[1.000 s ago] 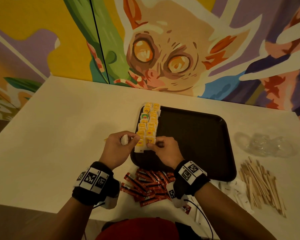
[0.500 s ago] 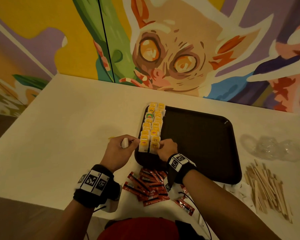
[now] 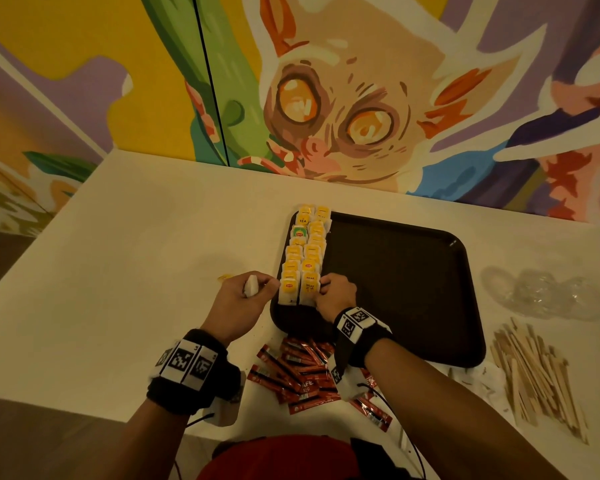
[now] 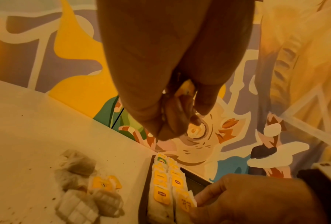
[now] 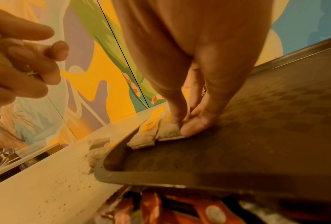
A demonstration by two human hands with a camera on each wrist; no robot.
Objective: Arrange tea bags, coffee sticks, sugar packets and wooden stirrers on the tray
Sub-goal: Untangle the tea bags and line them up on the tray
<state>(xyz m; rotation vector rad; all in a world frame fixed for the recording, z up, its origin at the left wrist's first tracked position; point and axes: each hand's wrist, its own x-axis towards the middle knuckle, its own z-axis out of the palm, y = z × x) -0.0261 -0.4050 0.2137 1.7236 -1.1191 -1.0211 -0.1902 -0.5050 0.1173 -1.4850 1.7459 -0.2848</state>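
**At the near left corner of the tray: a row that could topple**

On the left side of the dark brown rectangular plastic tray (image 3: 395,289), two overlapped rows of white paper tea bags with yellow tags (image 3: 305,258) run from the far rim toward the person. The right hand (image 3: 336,296) pinches the corner of the nearest bag in the right-hand row, thumb and fingertip closed on its paper edge against the tray floor. The left hand (image 3: 239,299), just beside the tray's left rim and above the table, is clenched around a loose white tea bag (image 3: 251,285) not yet placed.

The bags lean on one another like shingles, so I judge that a sideways tug from the pinching hand could slide several out of line, or push the left row over the low rim. The spare bag's string could also snag on a neighbouring tag as it goes in.

Left of the tray, a few more tea bags (image 4: 87,189) lie in a heap on the cream-white table (image 3: 136,237). Red foil coffee sticks (image 3: 298,372) sit piled under the right wrist, touching the tray's near edge; a drawn-back forearm could scatter them. Pale wooden stirrers (image 3: 537,375) and crumpled clear plastic wrap (image 3: 548,292) lie well apart to the right. The sugar packets I cannot clearly make out.
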